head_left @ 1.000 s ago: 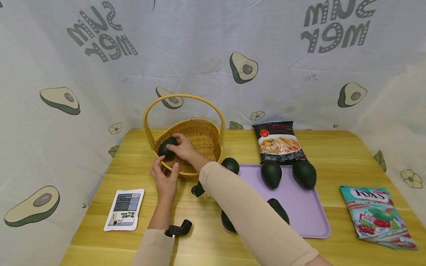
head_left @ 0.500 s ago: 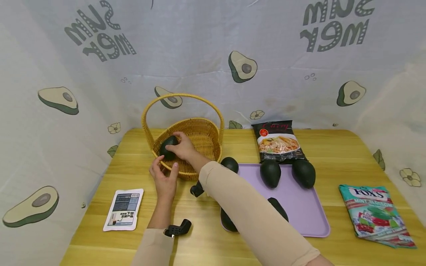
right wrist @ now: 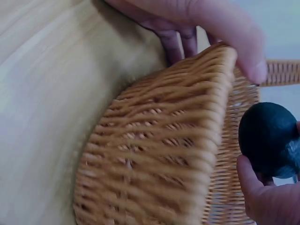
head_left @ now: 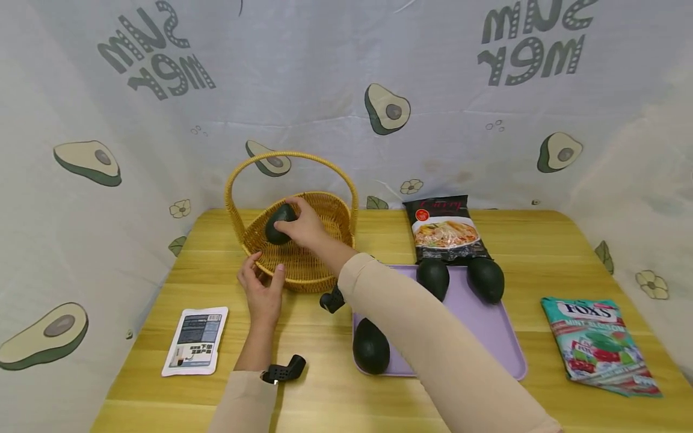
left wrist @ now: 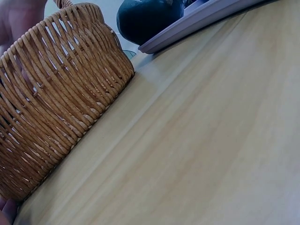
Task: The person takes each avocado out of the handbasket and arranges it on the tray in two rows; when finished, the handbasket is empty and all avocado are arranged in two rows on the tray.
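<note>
In the head view my right hand [head_left: 307, 227] grips a dark green avocado [head_left: 278, 224] between thumb and fingers, over the left part of the yellow wicker basket [head_left: 308, 260]. The right wrist view shows this avocado [right wrist: 267, 138] apart from the basket's near wall [right wrist: 154, 150]. My left hand [head_left: 262, 294] holds the basket's near left rim, its thumb over the edge and other fingers outside. To the right, a lilac tray [head_left: 487, 328] bears several avocados, among them one avocado [head_left: 370, 347] at its near left corner. My right forearm covers part of the tray.
Behind the tray lies a black noodle packet [head_left: 445, 231]. A teal candy bag [head_left: 601, 346] is at the right, and a white pouch [head_left: 196, 341] at the left. The basket's tall handle [head_left: 292, 154] arches over its opening. A printed curtain [head_left: 303, 72] hangs behind the table.
My right hand has raised the avocado up from the basket's left inside. The right forearm now hides avocados that showed beside it. My left hand stays at the rim; the head view has shifted slightly.
</note>
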The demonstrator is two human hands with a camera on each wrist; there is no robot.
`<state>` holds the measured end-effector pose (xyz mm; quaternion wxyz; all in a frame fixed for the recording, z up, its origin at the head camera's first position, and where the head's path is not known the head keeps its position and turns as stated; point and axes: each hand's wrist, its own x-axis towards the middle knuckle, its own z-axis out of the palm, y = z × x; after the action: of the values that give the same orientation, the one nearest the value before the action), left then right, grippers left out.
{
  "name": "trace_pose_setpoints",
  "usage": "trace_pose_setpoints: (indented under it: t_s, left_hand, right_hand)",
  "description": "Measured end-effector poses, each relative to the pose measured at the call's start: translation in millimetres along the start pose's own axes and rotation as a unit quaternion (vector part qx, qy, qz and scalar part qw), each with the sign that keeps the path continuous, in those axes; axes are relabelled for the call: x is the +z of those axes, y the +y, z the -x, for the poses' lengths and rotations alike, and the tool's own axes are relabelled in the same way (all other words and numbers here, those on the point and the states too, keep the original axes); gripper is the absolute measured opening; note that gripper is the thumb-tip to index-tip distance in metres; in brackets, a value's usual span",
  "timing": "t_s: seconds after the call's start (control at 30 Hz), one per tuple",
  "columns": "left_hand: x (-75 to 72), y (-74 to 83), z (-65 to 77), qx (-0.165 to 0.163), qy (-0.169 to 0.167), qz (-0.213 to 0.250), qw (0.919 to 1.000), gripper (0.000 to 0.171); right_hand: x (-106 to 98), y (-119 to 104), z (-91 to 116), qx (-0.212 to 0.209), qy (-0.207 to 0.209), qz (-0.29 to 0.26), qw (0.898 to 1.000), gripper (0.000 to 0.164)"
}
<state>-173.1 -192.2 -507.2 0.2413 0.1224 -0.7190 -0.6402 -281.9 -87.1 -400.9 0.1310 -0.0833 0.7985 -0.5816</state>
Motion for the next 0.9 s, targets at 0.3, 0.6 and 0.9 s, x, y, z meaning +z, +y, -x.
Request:
trace_pose_setpoints:
  t_s: [0.3, 0.6, 0.9]
  left_hand:
    - [-1.7, 2.6, 0.0, -0.008, -0.002, 0.003, 1.0000, 0.056]
    - [-1.7, 4.0, -0.1, -0.005, 0.004, -0.005, 1.0000, 0.054]
    - [-2.5, 5.4, 1.9, -0.012, 0.000, 0.000, 0.9999, 0.055]
  right_hand:
    - [-29.7, -16.5, 29.9, -0.016, -0.057, 0.020, 0.998, 0.067]
    - [-59.0, -23.7, 70.0, -0.022, -0.112, -0.001, 0.993, 0.065]
    - [-100.1, -17.7, 115.6, -0.015, -0.150, 0.024, 0.988, 0.065]
